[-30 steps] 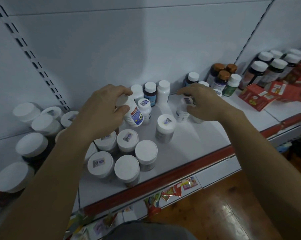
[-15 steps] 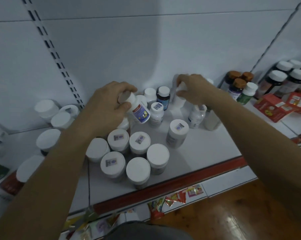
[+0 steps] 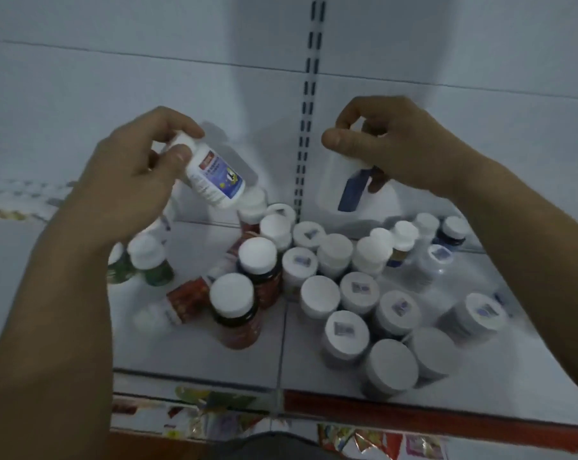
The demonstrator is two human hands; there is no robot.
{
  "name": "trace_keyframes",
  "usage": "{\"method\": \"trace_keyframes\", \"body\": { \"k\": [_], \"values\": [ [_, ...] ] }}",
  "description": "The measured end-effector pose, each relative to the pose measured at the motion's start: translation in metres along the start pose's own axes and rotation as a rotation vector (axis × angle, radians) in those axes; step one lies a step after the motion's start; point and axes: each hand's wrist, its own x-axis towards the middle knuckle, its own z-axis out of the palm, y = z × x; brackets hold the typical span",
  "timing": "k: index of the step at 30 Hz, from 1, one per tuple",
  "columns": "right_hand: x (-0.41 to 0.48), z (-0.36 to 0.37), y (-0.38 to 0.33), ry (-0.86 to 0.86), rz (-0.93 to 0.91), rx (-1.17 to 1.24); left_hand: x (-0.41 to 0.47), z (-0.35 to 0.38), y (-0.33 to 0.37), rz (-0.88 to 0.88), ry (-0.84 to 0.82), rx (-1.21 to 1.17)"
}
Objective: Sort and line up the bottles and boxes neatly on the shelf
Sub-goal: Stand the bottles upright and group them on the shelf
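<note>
Both raised: left hand (image 3: 128, 180) fingers (image 3: 178, 127) clasp small bottle (image 3: 214, 177), right hand (image 3: 397, 144) clasps large bottle (image 3: 340, 180); jars (image 3: 389, 368) near red shelf edge (image 3: 447, 410).

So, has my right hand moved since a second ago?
Yes: the right hand, gripping a white bottle, has moved left, close to the slotted upright.

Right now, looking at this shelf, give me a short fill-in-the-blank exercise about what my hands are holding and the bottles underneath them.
The left hand holds a small white bottle by its ___ end.
The right hand grips a larger white bottle with a ___ label.
The red-labelled bottle by the left forearm lies on its ___.
The standing bottles on the shelf have ___ caps.
Missing words: cap, blue, side, white.
</note>
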Motion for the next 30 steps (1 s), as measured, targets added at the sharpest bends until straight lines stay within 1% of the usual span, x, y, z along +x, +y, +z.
{"method": "trace_keyframes", "body": {
  "k": [2, 4, 6, 9, 13, 17, 19, 22, 25, 27, 30],
  "values": [
    [0.023, 0.029, -0.022, -0.107, -0.042, 0.059, -0.011, -0.028, -0.025, -0.04, 0.048, 0.027],
    [0.048, 0.058, -0.041, -0.214, -0.094, 0.042, -0.022, -0.051, -0.049, -0.082, 0.095, 0.046],
    [0.071, 0.086, -0.059, -0.305, -0.142, -0.029, -0.031, -0.069, -0.072, -0.113, 0.131, 0.049],
    [0.1, 0.125, -0.076, -0.381, -0.186, -0.2, -0.039, -0.093, -0.1, -0.112, 0.137, 0.056],
    [0.126, 0.182, -0.072, -0.382, -0.236, -0.486, -0.036, -0.113, -0.128, -0.082, 0.117, 0.011],
    [0.134, 0.231, -0.057, -0.296, -0.239, -0.673, -0.027, -0.118, -0.153, -0.072, 0.058, -0.049],
    [0.136, 0.247, -0.057, -0.287, -0.204, -0.735, -0.022, -0.12, -0.163, -0.071, 0.022, -0.066],
    [0.139, 0.256, -0.06, -0.295, -0.125, -0.754, -0.018, -0.123, -0.175, -0.043, -0.033, -0.07],
    [0.134, 0.254, -0.057, -0.324, -0.049, -0.684, -0.012, -0.127, -0.182, -0.007, -0.061, -0.091],
    [0.13, 0.257, -0.049, -0.294, -0.07, -0.69, -0.009, -0.128, -0.186, 0.003, -0.068, -0.115],
    [0.131, 0.261, -0.04, -0.256, -0.153, -0.725, -0.005, -0.126, -0.187, 0.014, -0.088, -0.122]
  ]
}}
